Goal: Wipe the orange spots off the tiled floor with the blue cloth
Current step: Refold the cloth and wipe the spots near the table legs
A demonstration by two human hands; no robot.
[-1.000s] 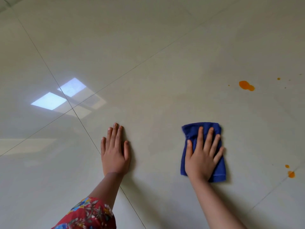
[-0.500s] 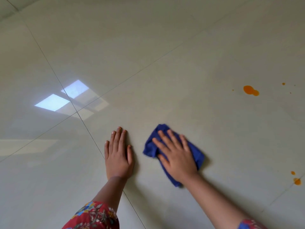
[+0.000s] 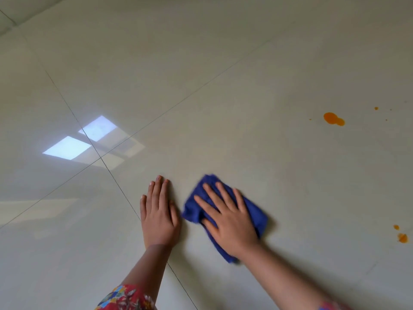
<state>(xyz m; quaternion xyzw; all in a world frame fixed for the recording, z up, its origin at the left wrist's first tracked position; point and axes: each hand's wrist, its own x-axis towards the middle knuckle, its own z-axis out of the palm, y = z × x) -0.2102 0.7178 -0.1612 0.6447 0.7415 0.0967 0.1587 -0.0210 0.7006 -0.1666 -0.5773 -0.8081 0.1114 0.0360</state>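
Mid-wipe, the right hand (image 3: 232, 222) presses the cloth (image 3: 257, 217) to the floor (image 3: 223, 86) under spread fingers (image 3: 214, 195), the left hand (image 3: 159, 215) flat beside, fingers together; the next stroke likely must reach the spots (image 3: 333, 119) well right of them.

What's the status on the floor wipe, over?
Left hand flat on the tiled floor, right hand pressing the blue cloth. Not yet wiped: large orange spot, small orange spots far right. Nothing between cloth and spots.
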